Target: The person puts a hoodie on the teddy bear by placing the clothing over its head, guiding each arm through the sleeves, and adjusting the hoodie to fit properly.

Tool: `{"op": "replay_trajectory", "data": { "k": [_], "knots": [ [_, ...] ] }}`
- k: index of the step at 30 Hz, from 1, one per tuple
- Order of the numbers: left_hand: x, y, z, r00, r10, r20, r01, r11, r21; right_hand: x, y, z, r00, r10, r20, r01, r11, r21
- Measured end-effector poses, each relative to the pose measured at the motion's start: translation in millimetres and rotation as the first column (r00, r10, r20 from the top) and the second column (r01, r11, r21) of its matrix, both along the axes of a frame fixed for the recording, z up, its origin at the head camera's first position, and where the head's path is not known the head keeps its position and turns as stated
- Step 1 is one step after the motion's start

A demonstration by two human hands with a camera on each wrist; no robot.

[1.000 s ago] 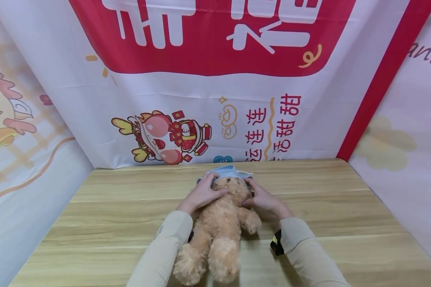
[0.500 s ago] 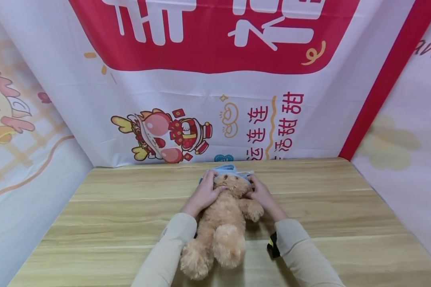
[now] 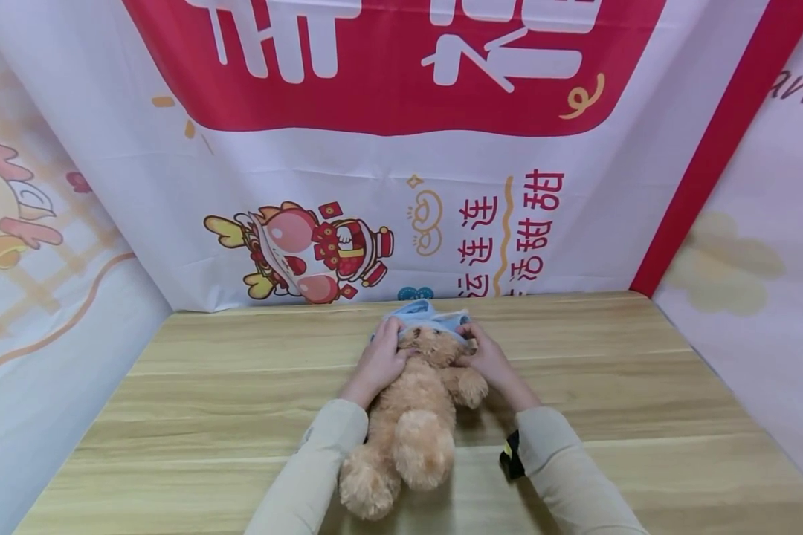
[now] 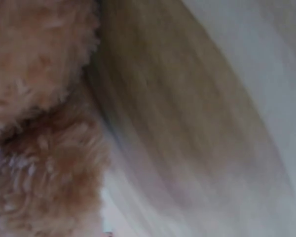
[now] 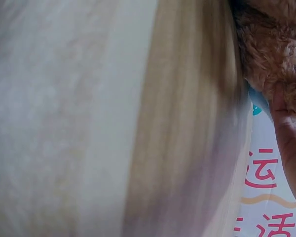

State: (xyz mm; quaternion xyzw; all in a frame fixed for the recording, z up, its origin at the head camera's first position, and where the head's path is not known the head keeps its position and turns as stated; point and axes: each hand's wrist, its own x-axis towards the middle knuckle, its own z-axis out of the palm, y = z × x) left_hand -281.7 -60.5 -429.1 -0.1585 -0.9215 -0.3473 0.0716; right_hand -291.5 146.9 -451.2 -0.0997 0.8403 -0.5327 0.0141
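Observation:
A light brown plush bear (image 3: 411, 401) lies on its back, head toward the far edge of the table. Crumpled light blue cloth (image 3: 420, 316) covers the top of its head like a cap. On the left side of the head, my left hand (image 3: 380, 365) grips the bear, fingertips at the cloth's edge and thumb near the cheek. My right hand (image 3: 488, 362) pinches the cloth's right edge beside the head. Fur fills the left of the left wrist view. In the right wrist view, fingers (image 5: 290, 143) reach up to the bear's fur (image 5: 271, 47).
The wooden table (image 3: 227, 386) ends at a white and red printed banner (image 3: 348, 163) behind. Printed cloth walls (image 3: 749, 312) stand at both sides. A black and yellow strap (image 3: 511, 455) hangs at the right sleeve.
The bear has shifted slightly away and to the right, with both hands following. My right fingers have moved up to the cloth's edge, and the cloth stands a little higher and more crumpled.

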Motion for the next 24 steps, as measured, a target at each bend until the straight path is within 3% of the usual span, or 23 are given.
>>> {"op": "replay_trajectory", "data": {
  "k": [4,8,11,13,16,20,24],
  "knots": [
    [2.3,0.1,-0.7,0.994,0.062,-0.085,-0.07,0.994,-0.09,1.4,0.7,2.5,1.0,0.011,-0.001,-0.011,1.0,0.005],
    [4.4,0.7,-3.0,0.98,0.081,-0.183,-0.1,0.99,-0.1,4.0,0.1,5.5,0.999,0.033,-0.038,-0.032,0.999,0.012],
    [4.4,-0.1,-3.9,0.973,0.099,-0.207,-0.116,0.991,-0.074,3.3,-1.9,4.0,0.995,0.018,-0.102,-0.017,1.0,0.018],
    [3.9,-1.0,-4.1,0.976,0.114,-0.186,-0.125,0.991,-0.049,3.1,-2.6,2.6,0.993,-0.01,-0.116,0.013,1.0,0.025],
    [2.6,-3.2,-3.9,0.986,0.135,-0.098,-0.137,0.991,-0.006,3.8,-1.1,2.1,0.998,-0.021,-0.062,0.02,1.0,-0.005],
    [1.2,-6.5,-4.0,0.99,0.142,0.021,-0.142,0.99,0.001,4.2,5.3,3.3,0.995,0.09,0.043,-0.086,0.993,-0.079],
    [0.1,-8.6,-5.3,0.99,0.129,0.063,-0.128,0.992,-0.013,4.1,10.5,3.3,0.974,0.2,0.101,-0.187,0.974,-0.126]
  ]
}}
